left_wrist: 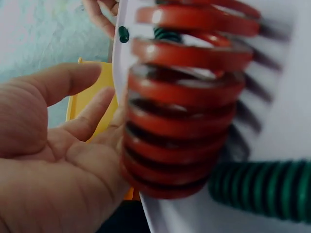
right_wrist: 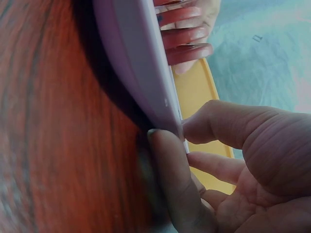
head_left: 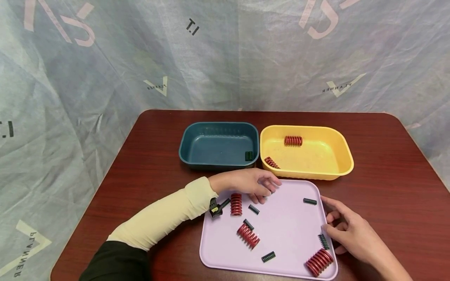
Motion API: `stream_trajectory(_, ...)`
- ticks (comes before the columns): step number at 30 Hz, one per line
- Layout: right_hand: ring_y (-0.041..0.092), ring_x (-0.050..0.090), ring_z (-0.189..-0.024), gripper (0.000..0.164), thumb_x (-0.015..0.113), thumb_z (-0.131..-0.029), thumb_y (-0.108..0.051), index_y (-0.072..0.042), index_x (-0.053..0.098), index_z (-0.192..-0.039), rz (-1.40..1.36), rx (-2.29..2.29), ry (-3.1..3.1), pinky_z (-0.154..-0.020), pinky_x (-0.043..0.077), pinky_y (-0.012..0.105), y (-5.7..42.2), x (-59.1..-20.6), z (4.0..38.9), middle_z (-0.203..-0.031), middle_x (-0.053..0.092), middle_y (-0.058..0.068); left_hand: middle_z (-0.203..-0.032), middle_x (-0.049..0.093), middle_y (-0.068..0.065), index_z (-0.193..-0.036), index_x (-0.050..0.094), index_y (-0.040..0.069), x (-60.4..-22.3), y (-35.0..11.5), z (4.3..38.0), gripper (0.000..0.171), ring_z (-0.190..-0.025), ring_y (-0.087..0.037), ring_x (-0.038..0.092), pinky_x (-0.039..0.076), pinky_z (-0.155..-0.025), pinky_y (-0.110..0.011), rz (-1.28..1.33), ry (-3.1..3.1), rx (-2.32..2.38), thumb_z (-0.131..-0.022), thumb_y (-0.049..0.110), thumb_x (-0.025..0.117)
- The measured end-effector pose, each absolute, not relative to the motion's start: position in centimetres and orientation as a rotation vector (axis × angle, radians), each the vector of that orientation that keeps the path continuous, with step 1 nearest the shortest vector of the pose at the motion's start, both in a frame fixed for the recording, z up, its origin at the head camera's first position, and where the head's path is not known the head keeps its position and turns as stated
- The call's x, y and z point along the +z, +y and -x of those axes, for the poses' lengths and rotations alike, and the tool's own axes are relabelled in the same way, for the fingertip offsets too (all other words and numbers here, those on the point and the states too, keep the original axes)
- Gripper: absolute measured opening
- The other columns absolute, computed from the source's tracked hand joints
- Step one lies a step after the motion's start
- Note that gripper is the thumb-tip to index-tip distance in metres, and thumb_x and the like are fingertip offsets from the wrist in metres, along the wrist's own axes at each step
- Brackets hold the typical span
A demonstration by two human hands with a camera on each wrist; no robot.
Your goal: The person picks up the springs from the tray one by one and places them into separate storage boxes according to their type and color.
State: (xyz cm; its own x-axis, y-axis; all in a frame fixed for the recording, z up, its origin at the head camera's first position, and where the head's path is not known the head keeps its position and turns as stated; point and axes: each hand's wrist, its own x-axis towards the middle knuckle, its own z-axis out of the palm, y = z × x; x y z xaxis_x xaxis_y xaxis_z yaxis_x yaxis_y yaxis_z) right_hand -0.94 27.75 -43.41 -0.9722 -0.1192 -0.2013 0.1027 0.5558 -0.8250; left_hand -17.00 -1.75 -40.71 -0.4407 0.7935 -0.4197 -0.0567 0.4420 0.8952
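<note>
My left hand [head_left: 247, 182] hovers over the far edge of a lilac tray [head_left: 284, 230], fingers loosely bent, nothing between thumb and fingers in the left wrist view. Close beneath that wrist lie a red coil spring [head_left: 236, 204] and a small green spring [head_left: 225, 203]. Another small green spring [head_left: 254, 209] is just in front of the fingers. At the tray's right edge, my right hand [head_left: 355, 234] pinches the rim between thumb [right_wrist: 214, 121] and fingers. Beside it on the tray are a small green spring [head_left: 324, 241] and a thick red spring [head_left: 319, 262].
Behind the tray stand a dark teal bin [head_left: 218, 160] with green spring pieces [head_left: 249, 156] in its corner and a yellow bin [head_left: 316, 171] holding two red springs [head_left: 293, 141]. More red and green springs [head_left: 268, 256] are scattered on the tray. A grey printed curtain [head_left: 225, 58] hangs behind the table.
</note>
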Motion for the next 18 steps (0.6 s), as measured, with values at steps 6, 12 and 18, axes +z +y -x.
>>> stream_trajectory(6, 0.012, 0.059, -0.066, 0.069, 0.072, -0.094, -0.001, -0.015, 0.042, -0.155, 0.016, -1.38, 2.557, -0.043, 0.057, 0.037, 27.7, -43.4, 1.0, -0.101, 0.051, 0.013, -0.108, 0.07, 0.002, -0.122, 0.073, 0.012, -40.5, -1.5, 16.5, 0.035, -0.076, -0.01, 0.064, 0.057, -0.061, -0.025, -0.828, 2.034, 1.037, -0.089, 0.003, 0.081)
stream_trajectory(12, 0.012, 0.06, -0.066, 0.069, 0.072, -0.094, -0.001, -0.015, 0.042, -0.155, 0.011, -1.378, 2.552, -0.044, 0.057, 0.037, 27.7, -43.4, 0.9, -0.102, 0.051, 0.013, -0.112, 0.069, -0.004, -0.124, 0.073, 0.011, -39.5, -1.9, 16.3, 0.03, -0.072, -0.017, 0.068, 0.06, -0.059, -0.029, -0.836, 2.054, 1.113, -0.097, -0.002, 0.068)
stream_trajectory(18, 0.013, 0.06, -0.066, 0.069, 0.072, -0.094, -0.001, -0.014, 0.042, -0.155, 0.004, -1.379, 2.545, -0.044, 0.057, 0.037, 27.7, -43.4, 0.9, -0.102, 0.051, 0.013, -0.126, 0.068, -0.017, -0.14, 0.063, 0.005, -39.1, -2.6, 16.5, 0.041, -0.084, -0.026, 0.074, 0.064, -0.071, -0.038, -0.779, 1.874, 1.294, -0.101, -0.007, 0.057)
